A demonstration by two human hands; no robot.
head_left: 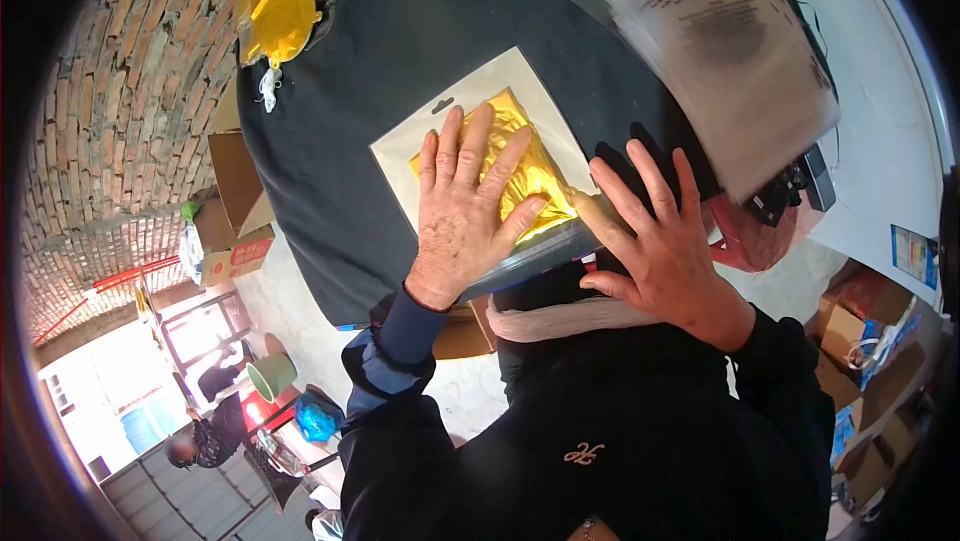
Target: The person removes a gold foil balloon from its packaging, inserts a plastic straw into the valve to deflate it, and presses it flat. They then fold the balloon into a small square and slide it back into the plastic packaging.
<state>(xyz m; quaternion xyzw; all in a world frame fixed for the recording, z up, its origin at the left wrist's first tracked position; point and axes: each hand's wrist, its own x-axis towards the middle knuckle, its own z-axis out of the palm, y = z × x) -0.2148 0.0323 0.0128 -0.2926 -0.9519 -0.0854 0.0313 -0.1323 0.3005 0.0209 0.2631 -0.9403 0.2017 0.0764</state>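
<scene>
- Left hand (463, 216): flat, fingers spread, palm pressing down on the gold foil sheet (525, 166) inside a clear packet (490, 156). Not gripping, just pressing.
- Right hand (660, 241): open, fingers splayed, at the packet's 4 o'clock corner. Fingertips look to touch the packet edge; contact can't be confirmed, since the hand covers that corner.
- Packet lies flat near the table's front edge, rotated like a diamond, with a hang-hole tab at its 11 o'clock side. The lower half of the gold sheet is hidden under the left palm.
- Black table (400, 61): round-edged dark top. Its far side is cut off by the frame at 12 o'clock.
- Stack of clear bags (720, 51) at 2 o'clock from the packet: motion-blurred, printed black text unreadable. Can't tell whether it rests on the table or hangs over the edge.
- Yellow foil items (280, 1) at 11 o'clock, crumpled and partly out of frame.
- Dark device (795, 186) under the bag stack at 3 o'clock, mostly hidden; type unclear.
- Cardboard boxes (235, 216) on the floor at 9 o'clock, more boxes (860, 331) at 4 o'clock.
- Another person (205, 436) far off at 8 o'clock, small, seated or crouched; detail too small to read.
- The wearer's own dark jacket blocks the lower centre of the view.
</scene>
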